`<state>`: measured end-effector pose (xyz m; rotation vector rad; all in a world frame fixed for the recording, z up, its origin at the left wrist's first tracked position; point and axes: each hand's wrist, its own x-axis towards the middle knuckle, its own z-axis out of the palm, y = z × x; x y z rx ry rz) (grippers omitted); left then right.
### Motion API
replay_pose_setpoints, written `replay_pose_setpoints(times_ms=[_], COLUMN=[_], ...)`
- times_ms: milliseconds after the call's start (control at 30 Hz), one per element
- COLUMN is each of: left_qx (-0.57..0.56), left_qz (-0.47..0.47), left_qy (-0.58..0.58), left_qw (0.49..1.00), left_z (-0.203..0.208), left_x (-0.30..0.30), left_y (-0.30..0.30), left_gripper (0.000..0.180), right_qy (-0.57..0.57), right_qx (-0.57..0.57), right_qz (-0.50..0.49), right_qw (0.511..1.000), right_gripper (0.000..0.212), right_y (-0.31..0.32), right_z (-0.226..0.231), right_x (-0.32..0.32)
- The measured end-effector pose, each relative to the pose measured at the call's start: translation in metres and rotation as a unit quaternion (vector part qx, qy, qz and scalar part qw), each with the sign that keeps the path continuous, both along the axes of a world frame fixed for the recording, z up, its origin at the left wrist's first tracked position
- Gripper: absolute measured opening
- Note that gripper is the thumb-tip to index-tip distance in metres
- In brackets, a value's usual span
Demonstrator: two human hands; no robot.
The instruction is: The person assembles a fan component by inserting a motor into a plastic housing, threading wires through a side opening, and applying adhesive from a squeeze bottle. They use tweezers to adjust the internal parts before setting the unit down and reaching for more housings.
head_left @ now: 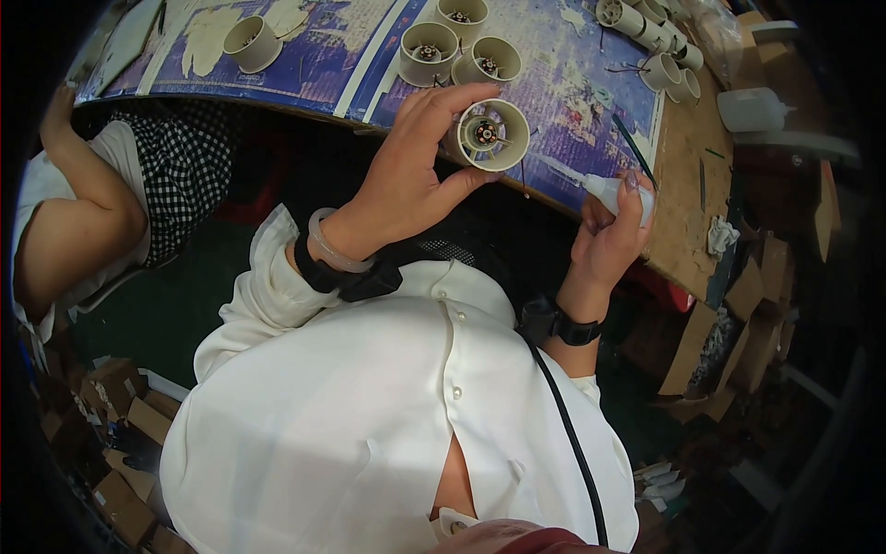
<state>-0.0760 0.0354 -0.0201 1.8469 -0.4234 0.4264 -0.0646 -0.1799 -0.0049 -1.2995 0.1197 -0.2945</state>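
My left hand [406,171] grips a cream round plastic housing [524,138] between thumb and fingers. Its open top is turned up, and a small motor-like part [485,134] shows inside. A thin wire hangs beside it. In my right hand [614,222] is a small white squeeze bottle [604,191], its narrow nozzle pointing left toward the housing without touching it. Just beyond my left hand, three similar housings [428,55] stand grouped on the table, with dark parts and wires inside.
Another housing [252,44] stands at the far left of the blue table covering [323,78]. More housings [660,72] lie piled at the right, near a larger white bottle [752,111]. A green stick [633,148] and crumpled tissue [722,236] lie nearby. Another person's arm [92,185] is at left.
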Motion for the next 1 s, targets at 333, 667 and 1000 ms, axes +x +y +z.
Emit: replay_pose_setpoints(times_ms=[333, 667, 1000], left_qx=[-0.065, -0.113, 0.406], left_qz=[-0.012, 0.117, 0.371], left_qy=[0.024, 0.038, -0.115], left_qw=[0.997, 0.986, 0.827], left_z=[0.001, 0.001, -0.016], left_x=[-0.002, 0.008, 0.029], left_y=[0.003, 0.082, 0.132], left_gripper=[0.07, 0.064, 0.066], right_qy=[0.036, 0.042, 0.027], right_qx=[0.081, 0.271, 0.271], right_qz=[0.019, 0.047, 0.064], right_qw=[0.996, 0.961, 0.96], right_gripper=[0.02, 0.02, 0.02], right_y=[-0.008, -0.039, -0.033], right_z=[-0.009, -0.024, -0.025], right_x=[0.003, 0.007, 0.011])
